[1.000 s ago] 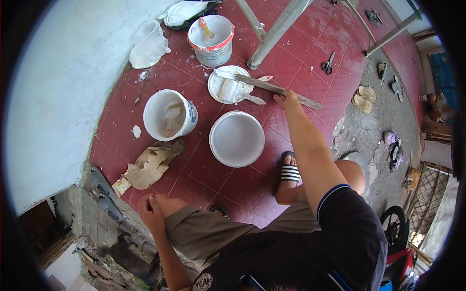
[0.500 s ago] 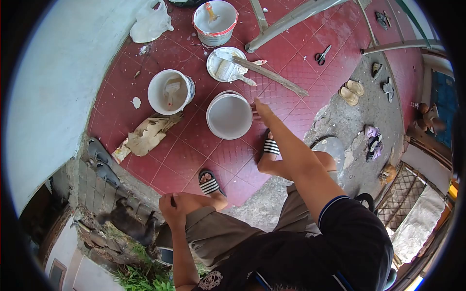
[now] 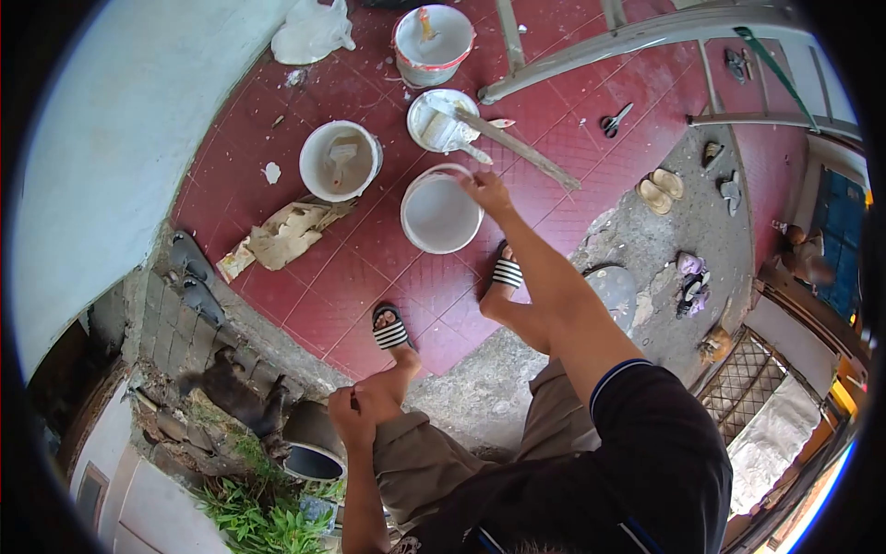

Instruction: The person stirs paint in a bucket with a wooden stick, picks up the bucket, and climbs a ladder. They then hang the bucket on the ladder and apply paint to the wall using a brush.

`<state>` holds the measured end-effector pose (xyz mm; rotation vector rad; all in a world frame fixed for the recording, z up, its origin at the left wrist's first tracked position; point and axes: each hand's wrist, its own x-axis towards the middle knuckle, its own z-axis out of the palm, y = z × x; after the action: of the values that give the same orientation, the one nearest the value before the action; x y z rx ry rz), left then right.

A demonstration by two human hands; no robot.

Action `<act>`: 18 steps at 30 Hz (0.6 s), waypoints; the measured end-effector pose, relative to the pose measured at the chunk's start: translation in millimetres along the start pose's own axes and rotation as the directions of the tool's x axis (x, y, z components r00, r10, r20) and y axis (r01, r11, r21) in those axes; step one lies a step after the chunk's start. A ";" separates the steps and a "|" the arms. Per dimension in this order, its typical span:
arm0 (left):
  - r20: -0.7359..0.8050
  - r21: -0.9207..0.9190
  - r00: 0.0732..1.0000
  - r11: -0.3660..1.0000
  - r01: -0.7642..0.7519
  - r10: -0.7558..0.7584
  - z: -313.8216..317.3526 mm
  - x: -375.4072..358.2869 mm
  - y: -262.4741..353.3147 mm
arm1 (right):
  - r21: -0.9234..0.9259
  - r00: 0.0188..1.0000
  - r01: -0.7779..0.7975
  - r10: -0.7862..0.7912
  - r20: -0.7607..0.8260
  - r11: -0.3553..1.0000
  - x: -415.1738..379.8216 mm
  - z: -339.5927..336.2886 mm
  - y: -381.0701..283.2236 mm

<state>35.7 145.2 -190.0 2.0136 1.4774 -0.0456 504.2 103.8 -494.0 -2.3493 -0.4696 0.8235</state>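
Note:
My right hand [image 3: 486,194] reaches forward, its fingers closed on the raised handle at the right rim of a white bucket [image 3: 442,214]. That bucket stands upright on red tiles, with whitish contents. My left hand [image 3: 353,417] rests curled at my left knee; a small dark thing shows by its fingers, too small to name. Left of the bucket stands another white bucket [image 3: 341,161] with a brush [image 3: 342,155] inside. Beyond, a paint-smeared lid [image 3: 443,120] bears a wide brush [image 3: 452,138], and a wooden stick [image 3: 521,150] lies across it.
A red-rimmed bucket [image 3: 434,44] stands farther back, beside a metal ladder [image 3: 637,48]. Scissors [image 3: 616,121] and torn cardboard [image 3: 284,235] lie on the tiles. Several shoes are at the right. A dark animal [image 3: 231,392] lies lower left; a person [image 3: 808,257] is at far right.
My right hand has gone from beside the bucket with fingers apart to a closed grip at its handle, which now stands up more. The view has shifted slightly.

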 end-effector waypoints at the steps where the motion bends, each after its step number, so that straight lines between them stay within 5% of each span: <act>1: -0.001 -0.016 1.000 1.000 -0.011 0.011 -0.2 -2.5 2.6 | -0.271 0.985 0.170 -0.172 0.016 0.947 -17.3 -15.2 -19.4; 3: 0.046 0.025 0.999 1.000 -0.018 0.017 -3.1 -9.5 6.2 | -0.220 0.954 0.299 -0.299 0.035 0.929 -50.3 -35.6 -55.3; 5: 0.100 0.046 0.994 0.997 -0.058 0.053 -5.4 -17.6 6.8 | -0.059 0.967 0.138 -0.121 0.224 0.989 -88.8 -39.9 -90.2; 7: 0.137 0.079 0.987 0.992 -0.100 0.088 -9.2 -23.7 7.4 | -0.073 0.902 0.281 -0.237 0.361 0.957 -125.5 -49.0 -114.8; 14: 0.163 0.041 0.956 0.967 -0.253 0.244 -18.4 -59.2 -24.6 | -0.144 0.960 0.084 -0.041 0.277 0.986 -200.0 -107.7 -141.8; 18: 0.368 0.022 0.917 0.984 -0.177 0.157 -40.6 -74.2 -23.5 | -0.174 0.981 0.073 -0.039 0.191 0.982 -247.7 -188.9 -154.2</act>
<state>-25.5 106.8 -140.1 2.0332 1.0773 -0.3736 423.6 17.7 -167.0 -2.4202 -0.7144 1.0182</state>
